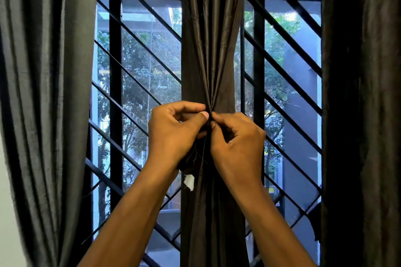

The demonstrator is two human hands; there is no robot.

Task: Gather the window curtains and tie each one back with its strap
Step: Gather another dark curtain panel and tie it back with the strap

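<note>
Curtains are being tied back 1 at a time, and the middle curtain [208, 54] is the one in hand. Nearest the camera, both forearms are reaching up to its gathered waist. The left hand [173, 134] is curling its fingers and pressing its thumb against the bunched cloth. The right hand [236, 143] is pinching the same spot, fingertips meeting the left thumb. Dark material is bunching under the left palm; whether this is the strap or a curtain fold cannot be told. A small white tag [189, 182] is hanging just below the hands. This curtain is standing gathered into 1 narrow column in front of the window bars [141, 50], so gathering appears done and fastening appears under way. The left curtain [43, 93] and right curtain [364, 93] are hanging at the sides; no strap is showing on either, so both probably remain.
</note>
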